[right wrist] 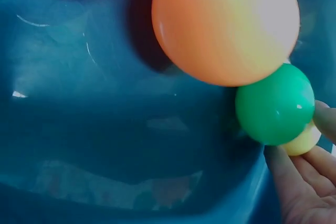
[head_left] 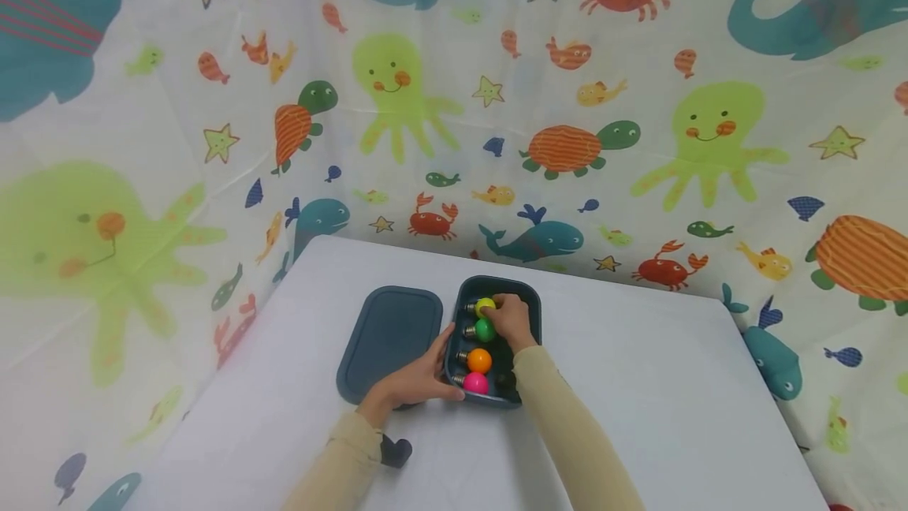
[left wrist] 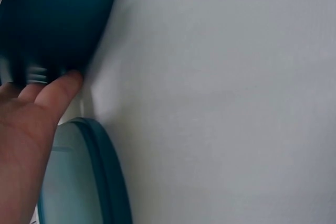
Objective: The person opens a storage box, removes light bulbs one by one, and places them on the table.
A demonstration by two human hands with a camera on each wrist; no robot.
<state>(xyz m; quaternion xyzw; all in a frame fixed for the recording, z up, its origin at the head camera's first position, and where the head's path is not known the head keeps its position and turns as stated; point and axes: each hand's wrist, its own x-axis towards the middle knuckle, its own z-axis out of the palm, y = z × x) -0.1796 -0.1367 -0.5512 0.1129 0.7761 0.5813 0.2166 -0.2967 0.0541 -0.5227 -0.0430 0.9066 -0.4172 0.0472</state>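
Inside a dark blue-green plastic box [head_left: 535,314] lie light bulbs in a column, their metal screw bases toward the left. From far to near come a yellow bulb [head_left: 485,306], a green bulb [head_left: 485,330], an orange bulb [head_left: 479,360] and a pink bulb [head_left: 476,383]. My right hand [head_left: 512,317] reaches into the far end and pinches the yellow bulb; in the right wrist view the green bulb [right wrist: 273,106] partly hides it. My left hand [head_left: 417,379] holds the box's near left corner, thumb along the near side, fingers against the left wall.
Left of the box a matching lid [head_left: 392,337] lies flat on the white table [head_left: 660,385]. A curtain [head_left: 454,117] printed with sea animals hangs behind the table and along its sides.
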